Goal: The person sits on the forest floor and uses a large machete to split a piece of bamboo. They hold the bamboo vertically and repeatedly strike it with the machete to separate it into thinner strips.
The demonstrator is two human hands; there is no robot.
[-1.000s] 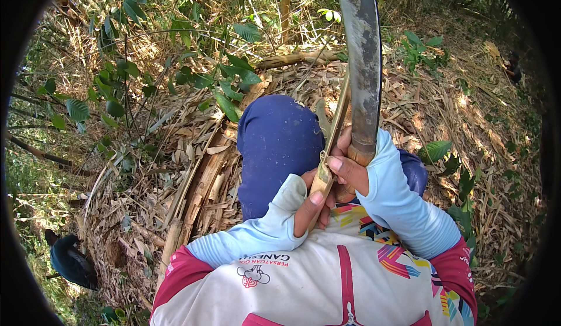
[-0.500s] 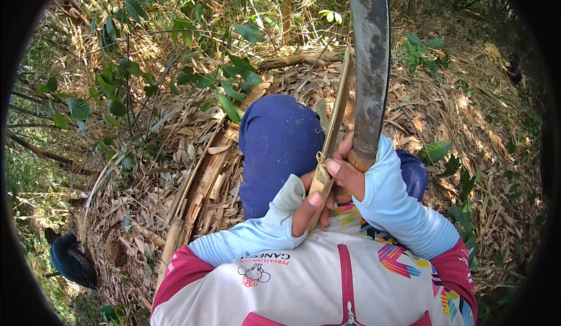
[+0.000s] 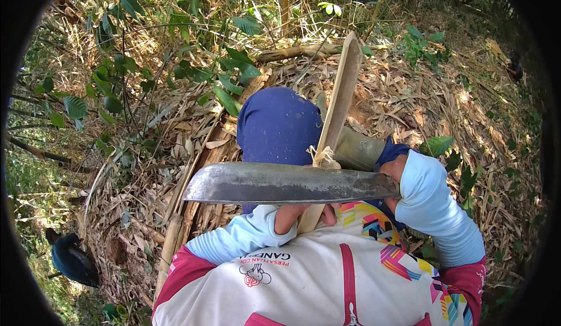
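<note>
My right hand is closed round the grip end of a machete, and the grip itself is hidden in the fingers. Its broad dark blade lies crosswise in front of my body, tip to the left. A long flat piece of split bamboo or wood slants up and away behind the blade. My left hand is closed on its lower end, with part of the fingers covered by the blade. Pale curled shavings cling to the strip just above the blade. I cannot tell whether the blade touches it.
My bent knee in blue trousers is left of the strip. A long split stem lies on the leaf litter to the left. Leafy branches hang beyond the knee. At the far left is a dark teal object.
The machete has swung from upright beside the strip to crosswise over it. My right hand has left the strip and moved right. The strip has turned to show its broad face.
</note>
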